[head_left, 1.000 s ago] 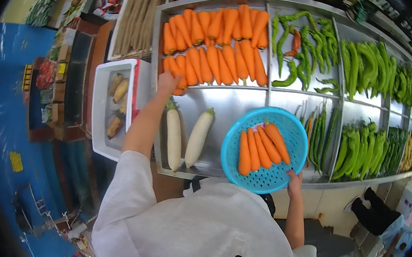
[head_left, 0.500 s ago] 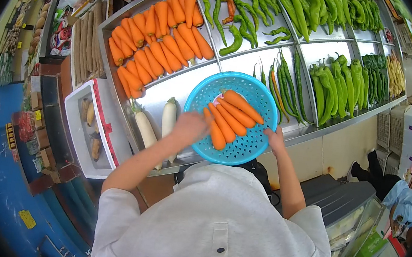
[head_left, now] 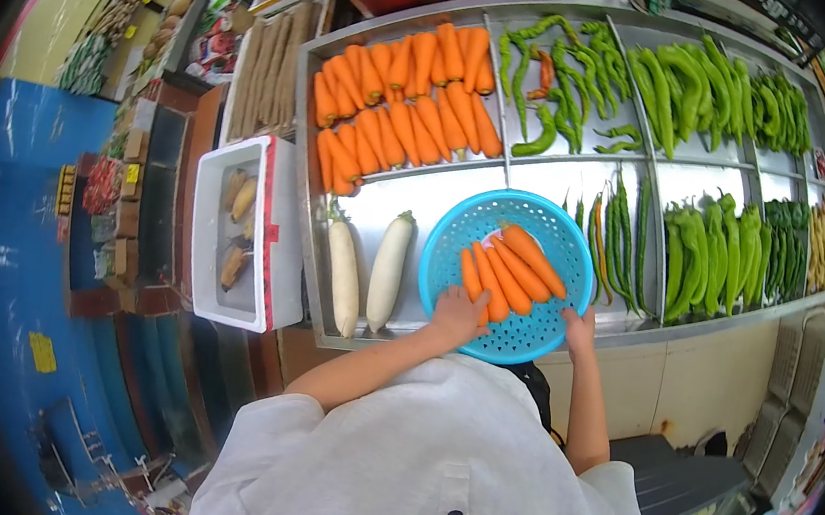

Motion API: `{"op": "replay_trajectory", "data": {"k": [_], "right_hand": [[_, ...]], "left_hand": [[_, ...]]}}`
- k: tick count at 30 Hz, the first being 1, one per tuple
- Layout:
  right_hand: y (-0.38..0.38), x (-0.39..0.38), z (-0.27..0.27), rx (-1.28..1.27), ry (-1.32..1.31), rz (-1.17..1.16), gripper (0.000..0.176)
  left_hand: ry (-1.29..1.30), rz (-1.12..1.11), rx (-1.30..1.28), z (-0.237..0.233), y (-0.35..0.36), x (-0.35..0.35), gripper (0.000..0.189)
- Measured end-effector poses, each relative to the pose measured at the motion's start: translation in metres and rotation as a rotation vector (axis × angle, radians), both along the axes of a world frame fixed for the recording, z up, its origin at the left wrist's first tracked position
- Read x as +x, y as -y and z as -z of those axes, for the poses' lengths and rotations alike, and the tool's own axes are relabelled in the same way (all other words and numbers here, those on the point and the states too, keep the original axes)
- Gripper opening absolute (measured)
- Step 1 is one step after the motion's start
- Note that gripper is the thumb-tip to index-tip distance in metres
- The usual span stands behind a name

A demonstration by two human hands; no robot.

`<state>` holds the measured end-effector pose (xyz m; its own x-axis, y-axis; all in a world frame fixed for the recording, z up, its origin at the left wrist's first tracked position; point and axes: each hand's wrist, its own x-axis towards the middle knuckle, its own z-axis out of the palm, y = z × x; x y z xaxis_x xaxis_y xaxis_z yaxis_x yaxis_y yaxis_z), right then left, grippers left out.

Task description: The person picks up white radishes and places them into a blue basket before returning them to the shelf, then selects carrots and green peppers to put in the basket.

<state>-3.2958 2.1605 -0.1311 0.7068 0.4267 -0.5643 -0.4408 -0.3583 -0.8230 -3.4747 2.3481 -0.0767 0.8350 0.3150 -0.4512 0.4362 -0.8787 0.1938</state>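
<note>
A round blue perforated basket (head_left: 441,225) rests at the front edge of the metal display, holding several orange carrots (head_left: 521,277) that lie side by side. My left hand (head_left: 459,317) reaches over the basket's near left rim, its fingers closed round the lower end of the leftmost carrot (head_left: 471,274). On the near right side, my right hand (head_left: 579,331) grips the rim with the thumb on top and the other fingers mostly hidden. Left of the basket lie two white radishes (head_left: 389,270).
Behind the basket is a compartment of carrots (head_left: 403,106). Green peppers (head_left: 692,86) fill compartments at the back and right, with long thin chillies (head_left: 621,239) beside the basket. A white foam box (head_left: 263,292) stands left of the metal display (head_left: 460,184).
The view has shifted, so the display appears further right. My left hand has come from the basket's left side to the carrots' lower ends. My right hand stays on the rim.
</note>
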Motion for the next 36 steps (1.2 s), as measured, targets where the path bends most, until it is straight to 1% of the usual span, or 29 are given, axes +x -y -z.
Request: {"op": "replay_trajectory", "data": {"k": [2, 3, 5, 6, 7, 8, 9, 11, 12, 14, 16, 18, 19, 20, 21, 22, 23, 25, 26, 28, 29, 31, 32, 34, 35, 36], "right_hand": [[0.001, -0.002, 0.003, 0.017, -0.007, 0.000, 0.039], [0.000, -0.002, 0.004, 0.021, -0.019, 0.022, 0.040], [0.002, 0.000, 0.007, 0.047, -0.024, -0.009, 0.040], [0.003, 0.000, 0.008, 0.060, -0.032, -0.018, 0.040], [0.000, -0.003, 0.002, 0.066, -0.033, -0.029, 0.040], [-0.002, -0.004, -0.005, 0.034, -0.066, 0.043, 0.040], [-0.005, -0.003, -0.008, 0.003, -0.098, 0.117, 0.040], [-0.004, -0.004, -0.007, 0.008, -0.106, 0.121, 0.041], [-0.002, -0.005, -0.007, 0.008, -0.117, 0.133, 0.042], [-0.002, -0.004, -0.009, 0.003, -0.124, 0.116, 0.043], [0.000, -0.003, -0.006, -0.008, -0.125, 0.101, 0.044], [0.002, -0.003, 0.005, -0.024, -0.139, 0.138, 0.045], [0.003, -0.001, 0.005, -0.026, -0.130, 0.132, 0.045], [0.003, 0.000, 0.005, -0.052, -0.151, 0.114, 0.047], [0.001, 0.003, 0.004, -0.076, -0.170, 0.097, 0.049], [-0.001, 0.005, 0.002, -0.071, -0.154, 0.093, 0.049], [-0.002, 0.005, 0.000, -0.070, -0.146, 0.081, 0.046], [-0.004, 0.005, -0.005, -0.072, -0.127, 0.071, 0.042], [-0.007, 0.004, -0.009, -0.073, -0.122, 0.077, 0.042], [-0.005, 0.005, -0.008, -0.078, -0.112, 0.086, 0.042], [-0.003, 0.005, -0.002, -0.062, -0.128, 0.086, 0.042], [-0.002, 0.004, 0.002, -0.056, -0.147, 0.087, 0.041], [-0.001, 0.003, 0.005, -0.045, -0.138, 0.103, 0.041], [-0.003, 0.002, 0.003, -0.032, -0.129, 0.113, 0.040], [-0.005, 0.004, 0.001, -0.037, -0.146, 0.110, 0.040], [-0.007, 0.005, -0.002, -0.040, -0.161, 0.108, 0.040]], "left_hand": [[0.031, -0.091, -0.049, 0.005, 0.005, -0.002, 0.061], [0.035, -0.110, -0.038, 0.017, 0.004, -0.007, 0.061], [0.216, -0.187, -0.362, 0.043, -0.002, -0.019, 0.048], [0.219, -0.200, -0.355, 0.040, -0.007, -0.019, 0.048], [0.271, -0.290, -0.570, 0.028, -0.013, -0.017, 0.042], [0.325, -0.374, -0.787, 0.016, -0.018, -0.014, 0.037], [0.332, -0.378, -0.781, -0.006, -0.024, -0.013, 0.037], [0.299, -0.731, -1.345, -0.059, -0.037, -0.018, 0.025], [0.301, -0.733, -1.346, -0.074, -0.046, -0.023, 0.025], [0.470, -0.824, -1.363, -0.096, -0.070, -0.032, 0.018], [0.636, -0.859, -1.182, -0.108, -0.104, -0.031, 0.015], [0.810, -0.721, -0.748, -0.092, -0.154, -0.024, 0.014], [0.856, -0.692, -0.587, -0.078, -0.184, -0.019, 0.014], [0.927, -0.577, -0.374, -0.063, -0.215, -0.015, 0.016], [0.850, -0.670, -0.334, -0.038, -0.247, -0.014, 0.012], [0.997, -0.669, -0.386, -0.029, -0.269, -0.006, 0.013], [1.013, -0.666, -0.388, -0.013, -0.291, -0.004, 0.013], [1.035, -0.511, -0.056, 0.024, -0.331, -0.006, 0.017], [1.045, -0.512, -0.060, 0.038, -0.346, -0.008, 0.017], [0.788, -0.621, -0.053, 0.047, -0.361, -0.005, 0.020], [0.791, -0.622, -0.061, 0.054, -0.365, -0.002, 0.020], [0.622, -0.671, -0.051, 0.046, -0.362, 0.003, 0.023], [0.618, -0.676, -0.057, 0.051, -0.363, 0.003, 0.023], [0.460, -0.581, -0.012, 0.055, -0.368, 0.004, 0.034], [0.462, -0.584, -0.010, 0.057, -0.367, 0.004, 0.034], [0.350, -0.591, 0.033, 0.053, -0.362, 0.007, 0.040]]}}
